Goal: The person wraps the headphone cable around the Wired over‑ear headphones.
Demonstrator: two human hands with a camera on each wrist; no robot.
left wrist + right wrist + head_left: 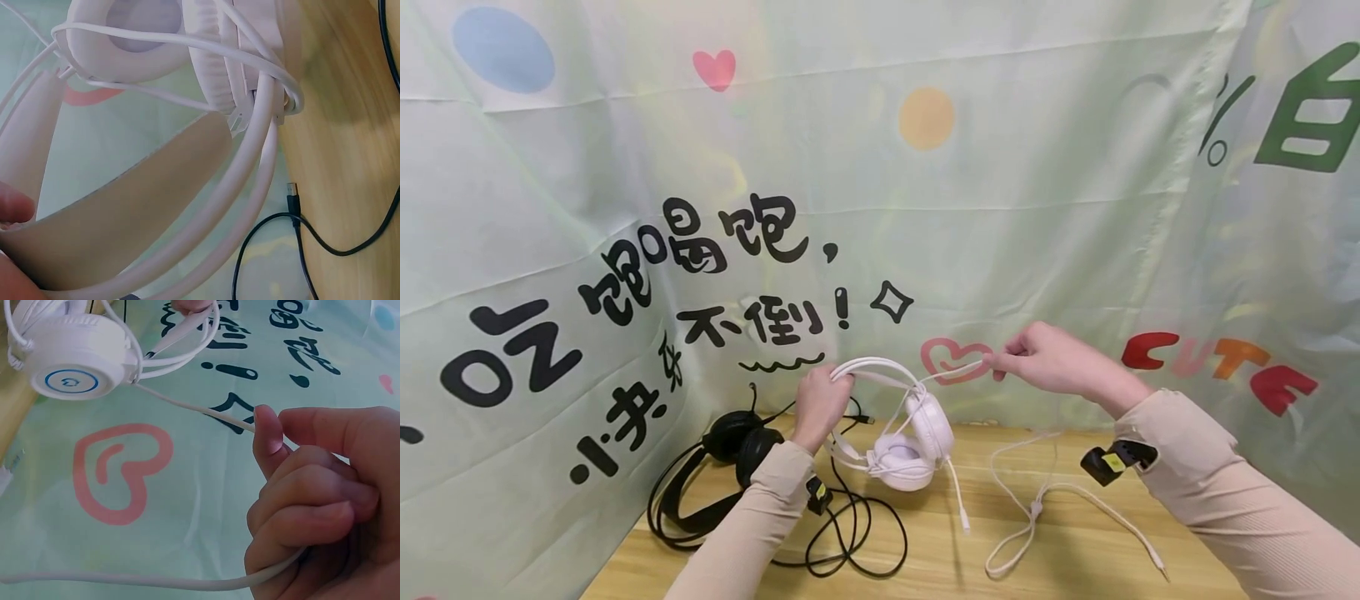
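Observation:
White over-ear headphones [928, 425] hang tilted above the table, their headband gripped at the top by my left hand [822, 407]. In the left wrist view, white cable [181, 40] crosses over the ear cups and loops around the band arms. My right hand [1048, 358] pinches the white cable, which runs fairly straight from the headphones to my fingers. The right wrist view shows the cable [194, 407] entering between thumb and curled fingers and leaving below the hand. Farther along, the cable lies on the table with a splitter [1036, 507] and a plug end [1163, 573].
Black headphones [730, 437] lie at the left of the wooden table [955, 575], with their black cable [857, 533] coiled in front. A printed cloth [1015, 233] hangs behind and at the sides. The white microphone boom [958, 500] points down from the ear cup.

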